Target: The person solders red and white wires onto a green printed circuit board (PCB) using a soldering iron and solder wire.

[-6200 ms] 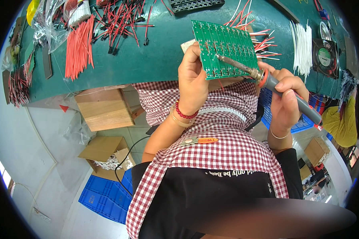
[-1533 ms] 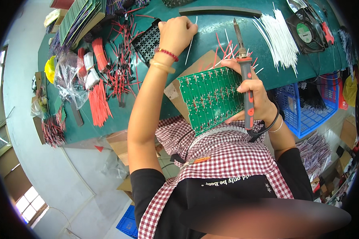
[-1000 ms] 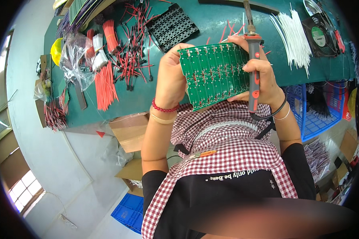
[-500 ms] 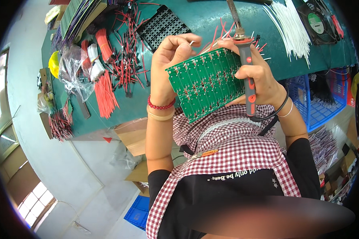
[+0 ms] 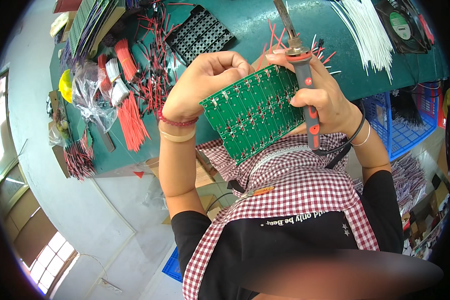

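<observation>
A green circuit board panel (image 5: 257, 112) is tilted in front of my apron, with rows of small solder points facing up. My right hand (image 5: 330, 102) grips the board's right end and also a soldering iron (image 5: 310, 95) with a grey and orange handle, its metal tip pointing away from me. At the board's far left edge, my left hand (image 5: 210, 75) is closed, thumb and fingers pinched together. What those fingertips hold, if anything, is hidden. Red wires (image 5: 274, 37) stick out behind the board.
On the green table (image 5: 255, 20) lie a black cell tray (image 5: 200, 35), bundled red wires (image 5: 132, 122), white wires (image 5: 367, 37) and a black fan (image 5: 404, 27). A clear plastic bag (image 5: 92, 92) sits at the left. Below the table's right side stands a blue crate (image 5: 410, 135).
My left hand has turned and lowered toward the board's far edge; the white wire end seen in its fingers before is out of sight. The board has shifted slightly left.
</observation>
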Demonstrator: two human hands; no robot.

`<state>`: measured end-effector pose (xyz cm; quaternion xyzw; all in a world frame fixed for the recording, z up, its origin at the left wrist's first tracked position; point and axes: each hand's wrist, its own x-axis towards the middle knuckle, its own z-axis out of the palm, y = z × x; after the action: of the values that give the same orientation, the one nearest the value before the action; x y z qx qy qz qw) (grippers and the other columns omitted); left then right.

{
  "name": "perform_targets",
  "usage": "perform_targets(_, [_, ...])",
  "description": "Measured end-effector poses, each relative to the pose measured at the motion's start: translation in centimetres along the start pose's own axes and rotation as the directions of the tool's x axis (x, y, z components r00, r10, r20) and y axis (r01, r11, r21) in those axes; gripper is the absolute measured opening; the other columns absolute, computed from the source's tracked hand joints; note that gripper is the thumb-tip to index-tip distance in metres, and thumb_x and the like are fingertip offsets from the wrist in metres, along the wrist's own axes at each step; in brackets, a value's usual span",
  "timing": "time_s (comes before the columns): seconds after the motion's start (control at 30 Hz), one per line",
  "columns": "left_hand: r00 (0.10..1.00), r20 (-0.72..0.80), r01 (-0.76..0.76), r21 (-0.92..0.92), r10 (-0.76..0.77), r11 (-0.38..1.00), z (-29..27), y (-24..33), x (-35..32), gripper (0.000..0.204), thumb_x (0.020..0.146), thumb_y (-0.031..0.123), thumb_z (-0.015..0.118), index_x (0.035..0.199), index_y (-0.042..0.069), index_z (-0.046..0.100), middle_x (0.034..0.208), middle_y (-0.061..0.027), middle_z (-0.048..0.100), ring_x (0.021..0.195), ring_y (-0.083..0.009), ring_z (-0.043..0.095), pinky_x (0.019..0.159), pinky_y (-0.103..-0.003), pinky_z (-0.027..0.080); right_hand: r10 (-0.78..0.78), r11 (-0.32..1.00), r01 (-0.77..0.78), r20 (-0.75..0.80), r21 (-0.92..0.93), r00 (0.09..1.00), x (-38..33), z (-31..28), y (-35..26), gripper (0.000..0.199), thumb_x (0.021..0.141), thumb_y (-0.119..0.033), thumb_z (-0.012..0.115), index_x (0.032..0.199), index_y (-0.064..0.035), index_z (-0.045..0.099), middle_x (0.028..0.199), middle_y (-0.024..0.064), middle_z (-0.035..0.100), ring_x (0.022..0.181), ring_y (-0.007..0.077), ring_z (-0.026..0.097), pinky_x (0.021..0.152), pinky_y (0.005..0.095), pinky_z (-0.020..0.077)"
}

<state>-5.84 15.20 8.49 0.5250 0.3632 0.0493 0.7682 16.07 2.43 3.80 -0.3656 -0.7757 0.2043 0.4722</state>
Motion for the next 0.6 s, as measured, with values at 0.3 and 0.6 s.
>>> perform_targets(0.3, [0.999,0.046,-0.020,-0.053,0.022,0.998,-0.42,-0.35,-0.21,0.012,0.094,0.011,0.060,0.090,0.000,0.064,0.082,0.0020,0.064,0.071,-0.0024,0.057,0.063,-0.019,0.047,-0.001,1.000,0.001,0.013,0.011,1.000,-0.02,-0.04,-0.08,0.062,0.066,-0.039,0.083,0.109,-0.0135,0.045,0.140,0.0280,0.047,0.126,0.0453,0.047,0.108,0.0592,0.0343])
perform_targets(0.6, [0.995,0.096,0.036,-0.036,-0.033,0.999,-0.76,-0.41,0.02,0.011,0.094,0.010,0.060,0.091,0.000,0.065,0.082,0.0026,0.065,0.071,-0.0013,0.058,0.063,-0.017,0.047,-0.003,1.000,0.003,0.013,0.015,1.000,-0.04,-0.08,-0.21,0.063,0.065,-0.038,0.083,0.109,-0.0133,0.045,0.140,0.0269,0.048,0.126,0.0453,0.047,0.108,0.0596,0.0342])
